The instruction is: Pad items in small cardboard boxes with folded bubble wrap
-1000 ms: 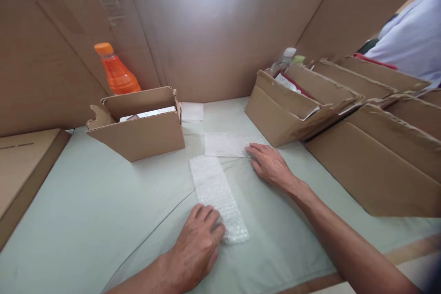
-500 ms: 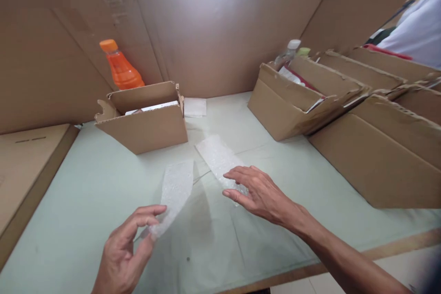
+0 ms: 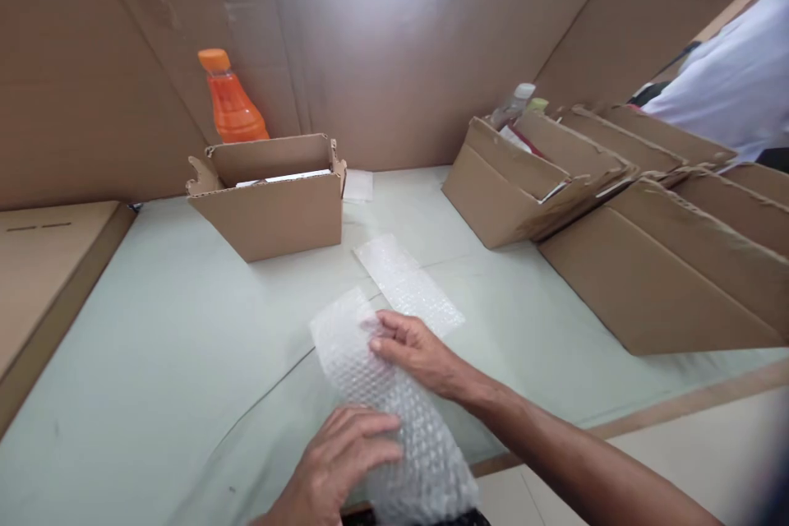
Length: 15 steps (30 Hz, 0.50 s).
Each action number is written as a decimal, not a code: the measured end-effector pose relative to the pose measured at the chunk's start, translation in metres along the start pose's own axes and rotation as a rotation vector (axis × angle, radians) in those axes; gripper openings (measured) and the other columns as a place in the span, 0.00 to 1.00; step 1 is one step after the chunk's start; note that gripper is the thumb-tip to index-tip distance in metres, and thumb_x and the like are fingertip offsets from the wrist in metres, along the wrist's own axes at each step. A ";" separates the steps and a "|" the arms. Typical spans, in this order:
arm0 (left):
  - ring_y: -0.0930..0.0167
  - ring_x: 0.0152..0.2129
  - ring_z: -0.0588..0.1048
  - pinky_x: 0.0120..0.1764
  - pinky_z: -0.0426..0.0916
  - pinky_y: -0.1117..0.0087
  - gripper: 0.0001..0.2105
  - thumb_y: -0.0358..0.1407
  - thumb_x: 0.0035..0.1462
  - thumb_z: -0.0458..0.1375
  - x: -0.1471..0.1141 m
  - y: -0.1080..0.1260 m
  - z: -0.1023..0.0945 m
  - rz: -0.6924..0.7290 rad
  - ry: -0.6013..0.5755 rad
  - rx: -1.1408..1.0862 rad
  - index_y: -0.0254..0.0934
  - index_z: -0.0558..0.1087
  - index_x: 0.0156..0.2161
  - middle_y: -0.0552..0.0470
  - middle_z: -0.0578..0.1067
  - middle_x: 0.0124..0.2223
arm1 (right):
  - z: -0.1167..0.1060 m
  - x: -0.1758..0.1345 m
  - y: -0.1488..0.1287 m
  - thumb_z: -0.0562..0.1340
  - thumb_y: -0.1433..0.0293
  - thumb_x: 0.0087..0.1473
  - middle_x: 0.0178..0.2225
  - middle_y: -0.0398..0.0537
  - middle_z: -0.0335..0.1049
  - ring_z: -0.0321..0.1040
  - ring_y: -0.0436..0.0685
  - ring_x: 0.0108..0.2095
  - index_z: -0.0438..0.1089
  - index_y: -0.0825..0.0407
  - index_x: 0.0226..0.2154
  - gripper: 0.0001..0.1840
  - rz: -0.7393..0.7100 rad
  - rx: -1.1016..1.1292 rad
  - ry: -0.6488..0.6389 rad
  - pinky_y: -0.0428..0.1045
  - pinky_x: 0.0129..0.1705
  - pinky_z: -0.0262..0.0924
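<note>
A strip of bubble wrap (image 3: 361,362) is between my hands, its lower end hanging at the table's front edge. My right hand (image 3: 416,349) pinches its right side between thumb and fingers. Beside its left edge, my left hand (image 3: 345,456) has its fingers stretched out, their tips over the wrap; whether they touch it is unclear. Behind them, a second bubble wrap strip (image 3: 410,279) lies flat on the table.
An upright cardboard box (image 3: 277,218) and an orange bottle (image 3: 237,111) stand at back left. Several cardboard bins (image 3: 523,181) line the right side. A flat carton (image 3: 55,271) lies at far left. Cardboard walls (image 3: 394,57) close the back. A person's pale sleeve (image 3: 733,57) shows at upper right.
My left hand has let go of the strip it pinched and moved right. My right hand has left the strip on the table and now grips the other one, which has come nearer.
</note>
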<state>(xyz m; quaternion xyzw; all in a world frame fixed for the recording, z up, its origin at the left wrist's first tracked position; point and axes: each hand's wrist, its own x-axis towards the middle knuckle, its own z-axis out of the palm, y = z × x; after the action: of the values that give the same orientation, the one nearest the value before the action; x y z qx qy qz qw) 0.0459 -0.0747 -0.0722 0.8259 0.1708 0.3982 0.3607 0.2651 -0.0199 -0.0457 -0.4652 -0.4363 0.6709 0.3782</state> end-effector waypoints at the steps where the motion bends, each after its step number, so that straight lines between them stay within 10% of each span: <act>1: 0.60 0.48 0.80 0.52 0.74 0.60 0.22 0.40 0.62 0.62 0.004 0.000 -0.001 -0.002 0.002 0.015 0.40 0.67 0.59 0.38 0.80 0.52 | -0.011 -0.004 -0.007 0.70 0.50 0.51 0.29 0.41 0.66 0.62 0.49 0.28 0.72 0.51 0.39 0.23 -0.024 -0.032 0.035 0.47 0.31 0.59; 8: 0.66 0.45 0.79 0.46 0.75 0.66 0.13 0.34 0.63 0.56 0.077 -0.036 -0.029 -0.516 -0.083 0.278 0.39 0.76 0.51 0.45 0.80 0.51 | -0.101 -0.009 -0.013 0.64 0.56 0.56 0.33 0.46 0.73 0.68 0.55 0.31 0.75 0.52 0.46 0.21 -0.077 -0.552 0.345 0.50 0.35 0.63; 15: 0.64 0.38 0.79 0.43 0.73 0.62 0.21 0.36 0.60 0.58 0.149 -0.098 -0.017 -0.783 -0.177 0.516 0.38 0.73 0.58 0.47 0.81 0.45 | -0.128 0.005 0.001 0.62 0.60 0.58 0.44 0.53 0.78 0.74 0.60 0.39 0.73 0.53 0.53 0.23 -0.068 -1.237 0.574 0.53 0.43 0.65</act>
<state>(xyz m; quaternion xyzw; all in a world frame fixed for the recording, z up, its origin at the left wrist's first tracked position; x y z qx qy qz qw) 0.1263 0.0840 -0.0572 0.7928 0.5311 0.1049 0.2799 0.3861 0.0146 -0.0721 -0.7413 -0.6363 0.1361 0.1645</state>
